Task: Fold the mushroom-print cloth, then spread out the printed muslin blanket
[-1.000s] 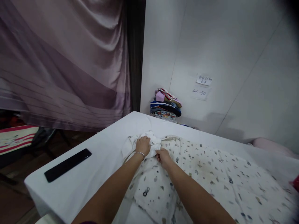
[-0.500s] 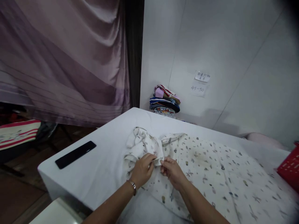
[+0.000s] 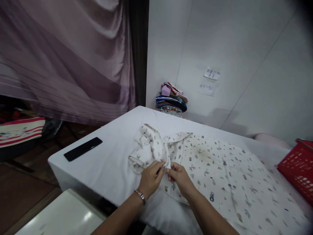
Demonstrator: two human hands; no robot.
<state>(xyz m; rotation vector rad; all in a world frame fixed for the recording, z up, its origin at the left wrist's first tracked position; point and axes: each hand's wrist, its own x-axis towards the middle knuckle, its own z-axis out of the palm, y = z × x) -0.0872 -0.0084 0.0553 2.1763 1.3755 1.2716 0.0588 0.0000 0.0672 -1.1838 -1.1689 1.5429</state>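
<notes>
A white cloth (image 3: 207,163) printed with small dark and tan motifs spreads across the right part of the table, its left end bunched up in loose folds. My left hand (image 3: 152,176), with a metal band at the wrist, pinches the edge of the bunched part. Close beside it, my right hand (image 3: 178,175) grips the same edge with thumb and fingers. Between the two hands a narrow plain white strip of the edge stands up. The fingertips partly hide what they pinch.
On the white-covered table (image 3: 114,153), a black phone (image 3: 83,149) lies at left. Folded fabrics (image 3: 171,99) are stacked by the wall at the back. A red basket (image 3: 298,168) stands at right. A white surface (image 3: 63,215) is at lower left; a purple curtain (image 3: 73,58) hangs beyond.
The view has shifted slightly, so the red basket shows more. Both hands keep their pinch on the cloth edge, and the folds around it have changed shape a little.
</notes>
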